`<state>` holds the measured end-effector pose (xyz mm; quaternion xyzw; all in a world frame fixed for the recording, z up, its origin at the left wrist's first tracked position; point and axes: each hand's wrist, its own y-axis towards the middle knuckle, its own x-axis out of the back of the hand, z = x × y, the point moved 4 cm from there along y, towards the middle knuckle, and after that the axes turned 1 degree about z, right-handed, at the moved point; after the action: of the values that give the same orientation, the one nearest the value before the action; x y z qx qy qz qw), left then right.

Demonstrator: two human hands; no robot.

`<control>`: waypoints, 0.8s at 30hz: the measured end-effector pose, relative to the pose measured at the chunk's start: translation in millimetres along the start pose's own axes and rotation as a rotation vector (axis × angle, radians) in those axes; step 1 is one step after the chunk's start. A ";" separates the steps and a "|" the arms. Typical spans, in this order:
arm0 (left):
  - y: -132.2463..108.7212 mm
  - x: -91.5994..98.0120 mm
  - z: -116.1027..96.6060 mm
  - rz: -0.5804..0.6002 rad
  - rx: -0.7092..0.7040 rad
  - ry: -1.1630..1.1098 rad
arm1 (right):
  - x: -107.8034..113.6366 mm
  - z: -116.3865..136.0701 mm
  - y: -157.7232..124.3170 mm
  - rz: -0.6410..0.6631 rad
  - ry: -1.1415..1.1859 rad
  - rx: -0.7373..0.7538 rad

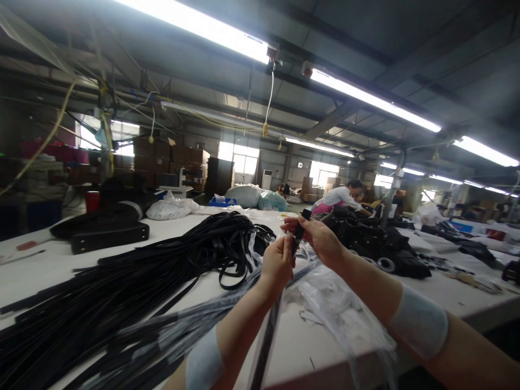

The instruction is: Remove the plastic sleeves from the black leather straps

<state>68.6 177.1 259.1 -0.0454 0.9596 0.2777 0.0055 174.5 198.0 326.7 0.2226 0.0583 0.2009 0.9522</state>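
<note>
My left hand [277, 261] is closed on a black strap [299, 230], thumb and fingers pinching it just below its upper end. Higher up, my right hand [320, 237] grips the strap's end between thumb and fingers. Below my left hand a dark length [267, 344] runs down toward the table's front edge, seemingly inside clear plastic. To the left lies a large pile of long black straps [162, 260], looped at its far end. Nearer, several straps in clear plastic sleeves [179, 327] are spread out. Crumpled clear plastic bags [337, 309] lie under my right forearm.
The white table [36, 273] carries a black case-like item [111, 235] and a plastic-wrapped bundle [171, 207] at left. Right of my hands are heaped black goods [377, 244]. Across the table a person [335, 199] in white leans forward. A post [392, 189] stands at right.
</note>
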 end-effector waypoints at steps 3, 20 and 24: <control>-0.2 3.6 -4.3 -0.011 -0.018 0.042 | -8.0 -4.1 -7.8 0.026 -0.028 -0.005; -4.2 15.1 -0.9 0.005 -0.034 -0.032 | -19.4 -25.4 -17.8 0.093 -0.188 -0.028; -3.2 14.5 -3.0 0.000 -0.007 -0.128 | -22.2 -42.0 -22.6 0.116 -0.288 0.001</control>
<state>54.5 171.6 259.4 -0.0275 0.9563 0.2835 0.0665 153.9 187.2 279.5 0.2525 -0.0920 0.2216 0.9374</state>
